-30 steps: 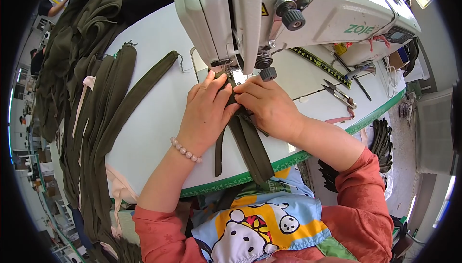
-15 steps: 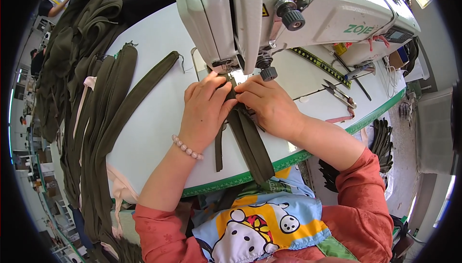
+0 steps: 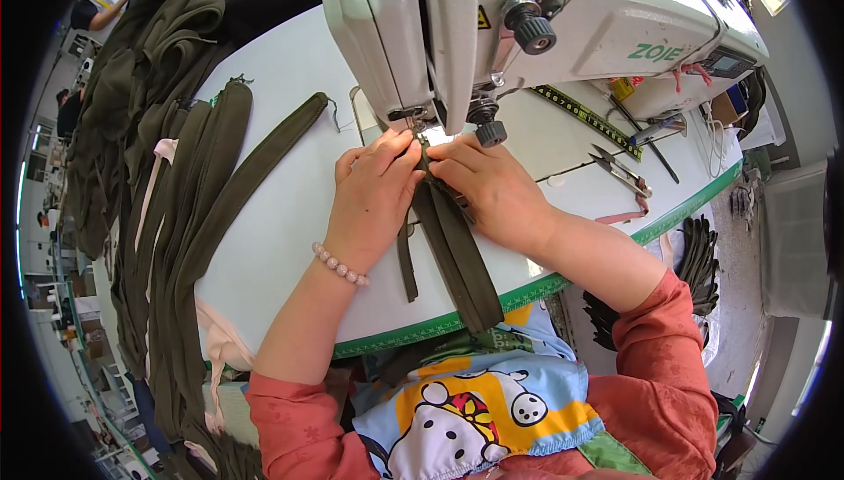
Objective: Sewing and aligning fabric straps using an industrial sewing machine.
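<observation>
Head view | left hand, right hand pinch olive strap | sewing machine above | scissors right

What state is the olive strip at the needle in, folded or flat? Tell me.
Folded, it seems: the olive strip shows doubled layers, pinched between left hand and right hand.

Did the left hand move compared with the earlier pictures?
No. The left hand lies at the same place beside the sewing machine's presser foot, pressing the olive fabric strip.
</observation>
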Demonstrator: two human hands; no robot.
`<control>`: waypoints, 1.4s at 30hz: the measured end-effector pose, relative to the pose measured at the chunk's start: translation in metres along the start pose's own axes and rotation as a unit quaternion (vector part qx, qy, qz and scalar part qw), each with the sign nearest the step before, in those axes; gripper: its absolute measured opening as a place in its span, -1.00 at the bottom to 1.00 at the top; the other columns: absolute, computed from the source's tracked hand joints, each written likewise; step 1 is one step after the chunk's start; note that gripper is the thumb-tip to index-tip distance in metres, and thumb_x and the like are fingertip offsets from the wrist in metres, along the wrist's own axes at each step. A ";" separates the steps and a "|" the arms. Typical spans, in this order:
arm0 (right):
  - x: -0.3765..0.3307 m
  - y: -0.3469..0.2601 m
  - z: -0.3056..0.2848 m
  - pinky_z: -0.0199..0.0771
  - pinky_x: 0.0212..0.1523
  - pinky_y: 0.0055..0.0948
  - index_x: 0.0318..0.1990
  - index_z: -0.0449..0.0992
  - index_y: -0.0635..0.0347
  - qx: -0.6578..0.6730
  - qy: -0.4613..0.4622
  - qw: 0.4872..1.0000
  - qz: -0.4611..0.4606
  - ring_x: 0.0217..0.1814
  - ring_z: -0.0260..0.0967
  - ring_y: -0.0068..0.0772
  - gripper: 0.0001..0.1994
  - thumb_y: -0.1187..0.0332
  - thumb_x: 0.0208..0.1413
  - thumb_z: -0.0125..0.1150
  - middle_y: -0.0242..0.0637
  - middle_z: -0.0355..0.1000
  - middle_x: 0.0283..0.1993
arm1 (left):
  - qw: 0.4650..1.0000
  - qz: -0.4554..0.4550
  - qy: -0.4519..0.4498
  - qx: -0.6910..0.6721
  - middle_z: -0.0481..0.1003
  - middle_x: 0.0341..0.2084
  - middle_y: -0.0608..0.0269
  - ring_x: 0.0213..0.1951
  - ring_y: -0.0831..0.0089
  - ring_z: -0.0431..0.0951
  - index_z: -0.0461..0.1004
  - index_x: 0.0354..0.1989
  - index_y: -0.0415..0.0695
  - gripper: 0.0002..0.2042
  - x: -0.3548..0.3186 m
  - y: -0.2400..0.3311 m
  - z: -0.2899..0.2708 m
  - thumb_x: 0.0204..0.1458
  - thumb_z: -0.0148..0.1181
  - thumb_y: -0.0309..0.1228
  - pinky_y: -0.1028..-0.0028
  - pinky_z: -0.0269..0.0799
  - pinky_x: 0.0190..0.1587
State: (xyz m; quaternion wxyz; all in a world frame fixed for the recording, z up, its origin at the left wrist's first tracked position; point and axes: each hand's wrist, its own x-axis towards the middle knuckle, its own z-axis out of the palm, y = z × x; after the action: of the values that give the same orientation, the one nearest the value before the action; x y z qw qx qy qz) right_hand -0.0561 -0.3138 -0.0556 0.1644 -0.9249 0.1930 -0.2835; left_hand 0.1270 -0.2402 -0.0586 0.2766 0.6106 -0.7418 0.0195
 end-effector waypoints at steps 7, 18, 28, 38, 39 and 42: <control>-0.001 0.002 -0.002 0.34 0.06 -0.24 -0.16 0.46 0.21 0.008 -0.019 1.000 -0.002 0.05 0.33 -0.09 -0.64 0.56 -0.22 0.28 -0.25 0.41 0.02 | 1.000 0.009 0.016 0.003 0.45 -0.06 0.32 0.06 0.38 0.44 0.47 -0.08 -0.09 -0.74 0.003 -0.003 0.002 0.02 0.24 -0.45 0.31 0.21 0.10; 0.000 0.004 -0.006 0.37 0.03 -0.21 -0.30 0.55 0.17 0.108 -0.051 0.980 -0.160 0.04 0.34 -0.12 -0.76 0.49 -0.24 0.28 -0.27 0.47 -0.08 | 0.979 -0.117 0.163 0.044 0.41 -0.34 0.19 -0.27 0.21 0.43 0.43 -0.24 -0.17 -0.71 -0.004 -0.015 -0.009 -0.10 0.36 -0.38 0.30 0.37 -0.15; 0.001 -0.011 -0.013 0.39 0.02 -0.26 -0.10 0.48 0.22 0.104 -0.023 0.987 -0.117 0.00 0.37 -0.14 -0.70 0.46 -0.05 0.24 -0.23 0.46 -0.07 | 0.868 -0.339 0.036 -0.361 0.44 -0.32 0.24 -0.24 0.48 0.46 0.40 -0.19 -0.22 -0.70 -0.001 -0.012 -0.038 -0.11 0.35 -0.58 0.50 0.44 -0.17; -0.055 -0.111 -0.027 0.46 -0.17 -0.51 -0.05 0.41 0.30 0.584 -0.249 0.752 0.179 -0.19 0.42 -0.60 -0.76 0.32 0.26 0.12 -0.35 0.51 -0.24 | 0.816 -0.084 0.333 -0.465 0.47 -0.23 0.26 -0.17 0.53 0.47 0.44 -0.15 -0.23 -0.66 -0.020 0.022 -0.152 -0.11 0.33 -0.73 0.58 0.46 -0.07; -0.067 -0.128 -0.025 0.47 -0.22 -0.53 -0.06 0.41 0.31 0.594 -0.254 0.740 0.191 -0.25 0.44 -0.63 -0.76 0.33 0.25 0.13 -0.37 0.52 -0.28 | 0.820 -0.116 0.368 -0.423 0.48 -0.23 0.26 -0.17 0.53 0.48 0.44 -0.14 -0.24 -0.68 -0.024 0.022 -0.156 -0.09 0.32 -0.71 0.57 0.45 -0.06; -0.098 -0.161 -0.035 0.48 -0.29 -0.52 -0.14 0.37 0.32 0.628 -0.210 0.744 0.092 -0.31 0.47 -0.62 -0.81 0.35 0.25 0.11 -0.34 0.52 -0.34 | 0.854 -0.166 0.339 -0.359 0.45 -0.09 0.14 -0.06 0.41 0.46 0.35 0.02 -0.30 -0.66 -0.031 0.035 -0.149 0.07 0.24 -0.57 0.45 0.42 0.05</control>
State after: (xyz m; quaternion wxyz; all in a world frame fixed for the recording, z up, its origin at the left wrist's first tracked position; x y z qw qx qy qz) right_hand -0.1090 -0.1361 -0.0062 0.7698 -0.6263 0.0159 -0.1223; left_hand 0.1557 -0.1490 0.0644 0.7099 0.5384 -0.4453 -0.0887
